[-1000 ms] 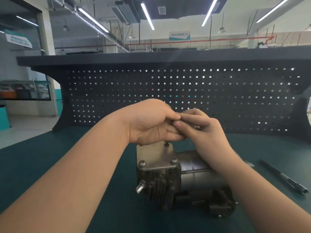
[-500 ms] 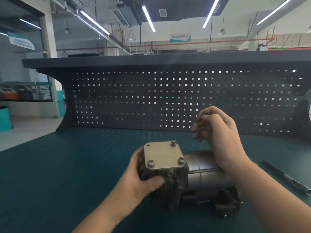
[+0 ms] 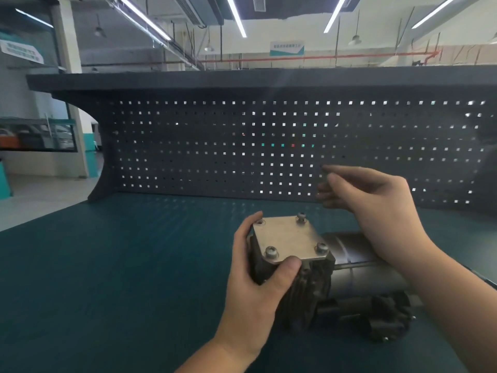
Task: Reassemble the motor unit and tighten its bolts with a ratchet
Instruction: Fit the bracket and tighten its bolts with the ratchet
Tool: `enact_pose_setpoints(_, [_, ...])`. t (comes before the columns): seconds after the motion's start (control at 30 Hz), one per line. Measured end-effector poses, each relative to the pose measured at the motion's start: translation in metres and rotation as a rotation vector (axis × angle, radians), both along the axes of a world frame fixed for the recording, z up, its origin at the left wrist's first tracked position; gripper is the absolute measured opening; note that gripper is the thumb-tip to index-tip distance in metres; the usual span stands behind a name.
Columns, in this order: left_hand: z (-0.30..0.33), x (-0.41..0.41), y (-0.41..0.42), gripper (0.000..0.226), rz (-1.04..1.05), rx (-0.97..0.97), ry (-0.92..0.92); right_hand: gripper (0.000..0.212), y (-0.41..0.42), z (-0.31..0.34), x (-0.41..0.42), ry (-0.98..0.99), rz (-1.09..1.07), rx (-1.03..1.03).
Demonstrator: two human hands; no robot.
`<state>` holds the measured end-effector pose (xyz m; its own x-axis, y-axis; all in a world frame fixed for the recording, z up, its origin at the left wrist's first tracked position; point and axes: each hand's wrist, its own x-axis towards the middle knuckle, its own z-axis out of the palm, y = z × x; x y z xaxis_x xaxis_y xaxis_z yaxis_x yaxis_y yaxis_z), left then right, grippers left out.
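The dark motor unit (image 3: 357, 275) lies on the green bench mat. Its finned head carries a square steel cover plate (image 3: 289, 239). Bolts stand in three of the plate's corners (image 3: 271, 252); the far-left corner hole (image 3: 259, 222) shows no bolt head. My left hand (image 3: 258, 281) grips the finned head from the left, with the thumb on the plate's near edge. My right hand (image 3: 371, 200) hovers above and to the right of the plate. Its thumb and forefinger pinch a small dark bolt (image 3: 324, 167), which is blurred.
A dark pegboard back panel (image 3: 269, 146) with a shelf on top closes off the far side of the bench. The green mat (image 3: 121, 265) stretches to the left and front of the motor. My right forearm covers the mat to the right.
My hands parted from above the plate. The left hand dropped to grip the finned head, and the right hand lifted to the right with the small bolt. The view came closer.
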<state>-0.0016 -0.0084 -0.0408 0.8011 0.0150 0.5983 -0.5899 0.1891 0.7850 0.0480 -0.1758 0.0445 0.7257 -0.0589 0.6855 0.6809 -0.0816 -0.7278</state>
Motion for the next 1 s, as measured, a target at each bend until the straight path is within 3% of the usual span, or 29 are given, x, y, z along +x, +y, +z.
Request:
enact_pose_setpoints(0.13, [0.002,0.001,-0.001,0.081,-0.038,-0.02,0.013,0.005,-0.002,0.004,0.002,-0.028,-0.069,-0.002])
enact_pose_setpoints(0.27, [0.0,0.002,0.003,0.075,-0.052,0.028,-0.002,0.013,0.003,0.008,-0.004,-0.068,-0.132,-0.162])
enact_pose_setpoints(0.47, [0.0,0.005,0.004,0.075,-0.042,0.044,-0.005,0.019,0.035,0.024,-0.03,-0.116,0.022,-0.367])
enact_pose_setpoints(0.7, [-0.001,0.01,0.006,0.075,-0.004,0.078,0.005,0.007,0.056,0.033,-0.023,-0.049,0.017,-0.525])
enact_pose_setpoints(0.83, [-0.002,0.012,0.007,0.075,0.03,0.099,-0.004,0.011,0.056,0.028,-0.017,-0.031,-0.043,-0.568])
enact_pose_setpoints(1.0, [0.001,0.011,0.007,0.076,0.011,0.096,0.0,0.014,0.05,0.023,-0.016,0.047,0.042,-0.575])
